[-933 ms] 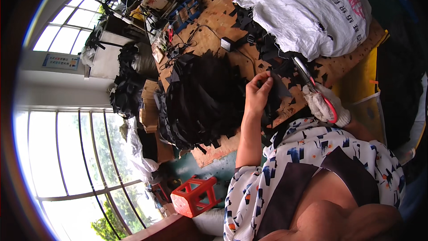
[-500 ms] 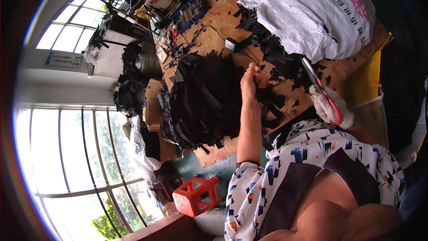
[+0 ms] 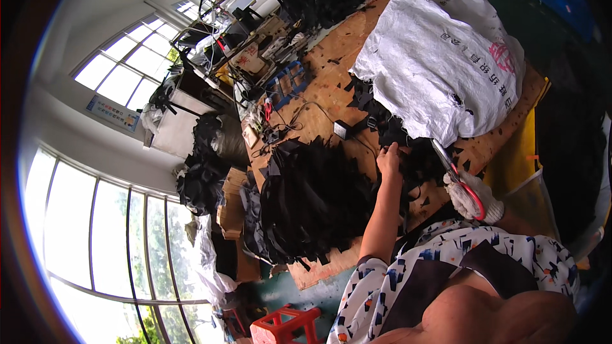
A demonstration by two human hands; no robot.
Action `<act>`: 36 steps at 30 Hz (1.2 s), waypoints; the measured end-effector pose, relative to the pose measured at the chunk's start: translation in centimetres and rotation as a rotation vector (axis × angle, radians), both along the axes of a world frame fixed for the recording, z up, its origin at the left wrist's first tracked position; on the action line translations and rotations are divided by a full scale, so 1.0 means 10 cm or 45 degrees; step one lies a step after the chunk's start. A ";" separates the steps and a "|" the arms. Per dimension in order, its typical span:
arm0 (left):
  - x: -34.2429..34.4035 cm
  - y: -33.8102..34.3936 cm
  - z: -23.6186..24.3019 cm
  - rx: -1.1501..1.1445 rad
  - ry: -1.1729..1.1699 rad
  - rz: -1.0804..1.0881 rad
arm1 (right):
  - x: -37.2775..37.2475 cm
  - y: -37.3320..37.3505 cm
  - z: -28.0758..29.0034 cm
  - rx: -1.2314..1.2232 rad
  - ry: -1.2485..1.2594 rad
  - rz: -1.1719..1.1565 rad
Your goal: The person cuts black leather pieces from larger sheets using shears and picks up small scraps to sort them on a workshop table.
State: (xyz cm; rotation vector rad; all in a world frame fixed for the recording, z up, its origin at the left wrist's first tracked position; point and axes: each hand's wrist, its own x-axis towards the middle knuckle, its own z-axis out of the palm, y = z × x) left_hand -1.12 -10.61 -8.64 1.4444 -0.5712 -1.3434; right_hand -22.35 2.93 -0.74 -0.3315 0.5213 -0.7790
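Observation:
My bare left hand (image 3: pixel 389 158) reaches over the table with its fingers drawn together at the edge of some loose black fabric pieces (image 3: pixel 417 156). What sits between those fingers is too small and dark to make out. To its left rises a big heap of black fabric strips (image 3: pixel 312 200). My right hand (image 3: pixel 488 204) wears a whitish knit glove and grips red-handled scissors (image 3: pixel 473 199), whose metal blades point away from me toward a large white woven sack (image 3: pixel 440 64). Black scraps lie beneath the sack's near edge.
A wooden table (image 3: pixel 331 99) carries a small black adapter (image 3: pixel 342 130) with a cord and a blue plastic basket (image 3: pixel 288 84). A red stool (image 3: pixel 284 325) stands on the green floor. Yellow cloth (image 3: pixel 510 165) hangs at the table's right side.
The whole view has shifted, so the table and sack appear lower. My left hand has come slightly closer to the black pieces by the sack. The scissors stay in my right hand.

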 end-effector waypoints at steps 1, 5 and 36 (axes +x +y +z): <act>0.06 0.03 0.01 -0.145 -0.179 0.056 | 0.02 -0.02 0.01 0.020 0.044 0.010; 0.18 0.42 0.84 -0.663 -1.052 0.031 | -0.01 -0.08 0.04 0.002 -0.047 0.055; -0.01 0.79 0.86 -0.484 -0.240 -0.589 | 0.14 -0.06 -0.16 -1.210 1.347 -0.218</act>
